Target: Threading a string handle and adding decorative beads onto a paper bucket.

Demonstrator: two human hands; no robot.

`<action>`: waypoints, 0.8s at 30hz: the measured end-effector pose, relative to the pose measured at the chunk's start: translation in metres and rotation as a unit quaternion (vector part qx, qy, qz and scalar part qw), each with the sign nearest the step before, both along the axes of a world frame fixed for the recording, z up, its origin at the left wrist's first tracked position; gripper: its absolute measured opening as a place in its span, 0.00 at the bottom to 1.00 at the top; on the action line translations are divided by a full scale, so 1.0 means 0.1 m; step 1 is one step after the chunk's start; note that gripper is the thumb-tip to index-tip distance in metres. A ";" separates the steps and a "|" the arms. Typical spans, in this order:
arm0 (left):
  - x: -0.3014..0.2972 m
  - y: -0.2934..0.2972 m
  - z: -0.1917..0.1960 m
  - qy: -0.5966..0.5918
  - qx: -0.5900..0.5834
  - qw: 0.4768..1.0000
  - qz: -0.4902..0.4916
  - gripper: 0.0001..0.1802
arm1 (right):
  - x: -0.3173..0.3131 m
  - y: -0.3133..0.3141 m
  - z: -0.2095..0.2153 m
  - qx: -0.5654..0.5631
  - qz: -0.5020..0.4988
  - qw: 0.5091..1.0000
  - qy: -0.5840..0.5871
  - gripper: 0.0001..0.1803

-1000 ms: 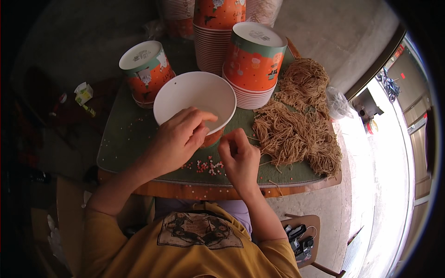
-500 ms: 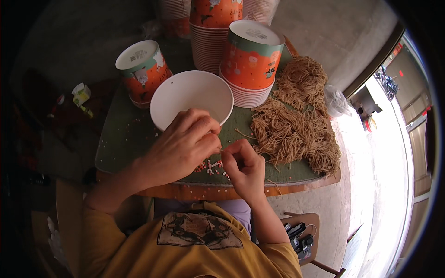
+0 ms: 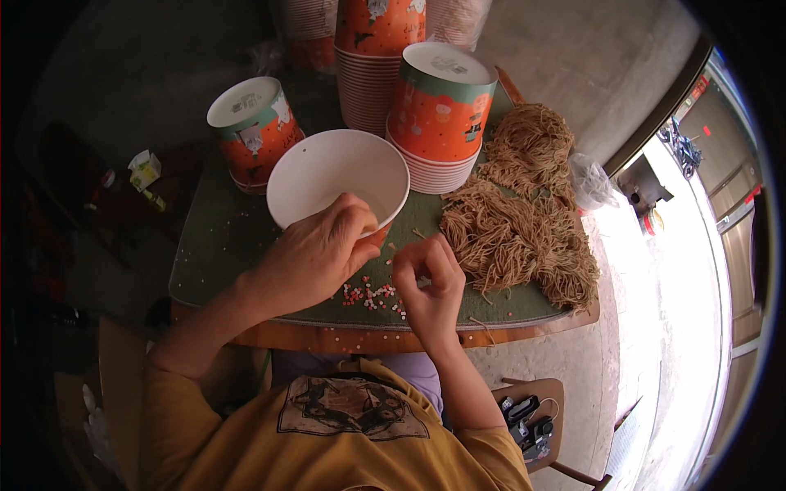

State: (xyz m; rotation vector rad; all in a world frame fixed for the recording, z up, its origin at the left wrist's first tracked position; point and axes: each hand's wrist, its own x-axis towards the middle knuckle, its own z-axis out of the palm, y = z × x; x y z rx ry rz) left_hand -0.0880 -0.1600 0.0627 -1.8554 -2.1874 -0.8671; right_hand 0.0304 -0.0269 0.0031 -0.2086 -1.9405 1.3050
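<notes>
A white-lined paper tub (image 3: 315, 180) stands mouth up, tilted toward me, its orange outside showing below the near rim. My left hand (image 3: 315, 250) overlaps that rim, its fingers bent and the thumb apart from them. Nothing shows between its thumb and fingers. Just right of it, my right hand (image 3: 430, 278) is closed, thumb and index pinched in a ring; whatever they hold is too small to make out. Small red, pink and white beads (image 3: 372, 295) lie scattered below and between the hands. Tan string bundles (image 3: 520, 233) lie to the right.
Upside-down orange and green tubs stand behind, a short one (image 3: 254, 123) at left and a nested stack (image 3: 446, 106) at right. A taller stack (image 3: 368, 82) rises behind. A clear plastic bag (image 3: 594, 180) sits beside the string. A stool (image 3: 544, 417) with dark devices is at lower right.
The hands have come apart. My left hand has shifted slightly left, opening its thumb away from the fingers; the thin strand between the hands no longer shows. My right hand stays pinched.
</notes>
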 end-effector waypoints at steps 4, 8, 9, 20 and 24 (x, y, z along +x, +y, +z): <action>-0.08 0.01 -0.06 -0.069 -0.020 0.997 0.029 0.11 | -0.15 -0.01 -0.07 -0.014 -0.015 0.999 0.026 0.07; -0.09 0.02 -0.04 -0.072 -0.017 0.996 0.044 0.13 | -0.22 -0.05 -0.05 -0.019 -0.020 0.999 0.024 0.07; -0.10 0.03 -0.04 -0.069 -0.003 0.997 0.040 0.13 | -0.23 -0.05 -0.05 -0.019 -0.020 0.999 0.024 0.07; -0.08 0.04 -0.02 -0.103 -0.013 0.994 0.035 0.17 | -0.26 -0.04 -0.07 -0.024 -0.015 1.000 0.010 0.05; -0.10 0.05 -0.02 -0.130 -0.009 0.991 0.026 0.13 | -0.27 -0.05 -0.04 -0.020 -0.016 1.000 0.008 0.05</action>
